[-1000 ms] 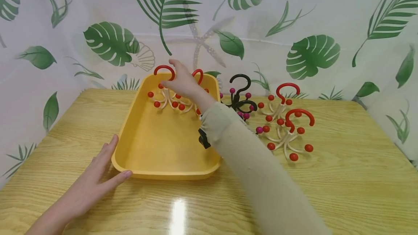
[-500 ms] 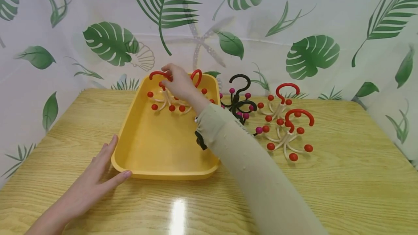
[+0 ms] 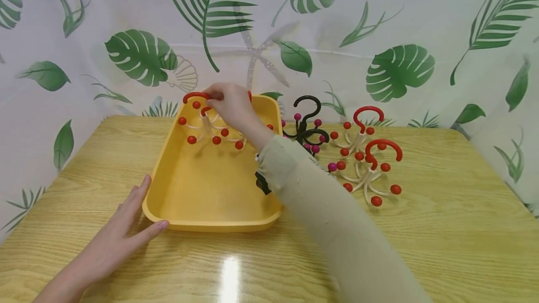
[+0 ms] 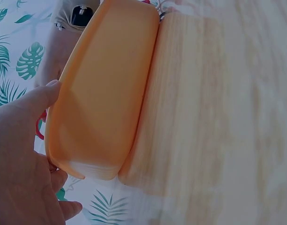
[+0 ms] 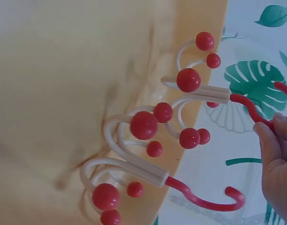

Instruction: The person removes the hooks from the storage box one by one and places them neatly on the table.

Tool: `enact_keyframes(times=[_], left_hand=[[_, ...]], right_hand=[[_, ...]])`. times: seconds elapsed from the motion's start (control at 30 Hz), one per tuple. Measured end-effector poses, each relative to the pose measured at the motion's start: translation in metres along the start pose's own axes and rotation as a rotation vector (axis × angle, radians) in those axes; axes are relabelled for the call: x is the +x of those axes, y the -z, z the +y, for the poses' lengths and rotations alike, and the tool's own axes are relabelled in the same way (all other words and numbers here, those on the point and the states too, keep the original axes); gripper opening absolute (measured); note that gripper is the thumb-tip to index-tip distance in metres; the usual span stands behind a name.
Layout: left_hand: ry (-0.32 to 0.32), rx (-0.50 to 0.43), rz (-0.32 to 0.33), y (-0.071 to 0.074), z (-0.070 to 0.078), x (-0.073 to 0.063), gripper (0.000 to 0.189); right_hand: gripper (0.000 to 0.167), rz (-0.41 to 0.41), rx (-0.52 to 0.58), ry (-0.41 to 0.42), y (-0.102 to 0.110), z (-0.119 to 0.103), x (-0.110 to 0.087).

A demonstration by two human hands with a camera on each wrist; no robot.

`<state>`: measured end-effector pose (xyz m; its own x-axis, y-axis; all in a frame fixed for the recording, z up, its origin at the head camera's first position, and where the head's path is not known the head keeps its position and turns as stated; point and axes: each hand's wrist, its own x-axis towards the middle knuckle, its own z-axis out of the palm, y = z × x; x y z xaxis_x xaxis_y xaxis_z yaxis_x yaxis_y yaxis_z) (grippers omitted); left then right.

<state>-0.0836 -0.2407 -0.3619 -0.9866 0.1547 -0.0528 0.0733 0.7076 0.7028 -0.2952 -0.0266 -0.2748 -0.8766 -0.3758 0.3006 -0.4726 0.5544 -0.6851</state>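
A yellow tray point(image 3: 210, 221) sits on the wooden table. Two cream hangers with red balls and red hooks lie at its far end. My right hand point(image 3: 214, 99) reaches over the tray and pinches the red hook point(image 5: 253, 115) of one hanger point(image 3: 206, 127). The other hanger point(image 5: 134, 164) lies against it, its hook point(image 5: 206, 200) free past the rim. My left hand point(image 3: 141, 207) rests flat on the table with straight fingers. Its thumb point(image 4: 40, 96) touches the tray's near left corner point(image 4: 82, 154).
To the right of the tray lie a black hanger with magenta balls point(image 3: 307, 127) and two more cream-and-red hangers point(image 3: 358, 132) point(image 3: 375, 174). A leaf-print curtain point(image 3: 396, 36) hangs behind the table's far edge.
My right hand has drawn the held hanger leftward toward the tray's far left corner. The left hand has stayed in place.
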Motion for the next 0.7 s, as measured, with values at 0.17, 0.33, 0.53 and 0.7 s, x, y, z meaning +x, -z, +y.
enact_keyframes(times=[0.17,0.33,0.53,0.7], left_hand=[[-0.002,0.002,-0.001,-0.001,-0.001,0.000,0.090],[-0.008,0.003,0.001,0.000,0.000,0.000,0.090],[0.008,-0.009,-0.002,-0.001,0.000,0.000,0.090],[0.020,-0.012,-0.006,-0.001,0.000,0.000,0.091]], right_hand=[[0.022,0.034,0.072,0.039,0.015,-0.011,-0.008],[0.023,0.049,0.129,0.076,0.034,-0.021,-0.026],[0.024,0.015,0.144,0.094,0.066,-0.031,-0.062],[0.024,0.011,0.203,0.109,0.097,-0.034,-0.097]])
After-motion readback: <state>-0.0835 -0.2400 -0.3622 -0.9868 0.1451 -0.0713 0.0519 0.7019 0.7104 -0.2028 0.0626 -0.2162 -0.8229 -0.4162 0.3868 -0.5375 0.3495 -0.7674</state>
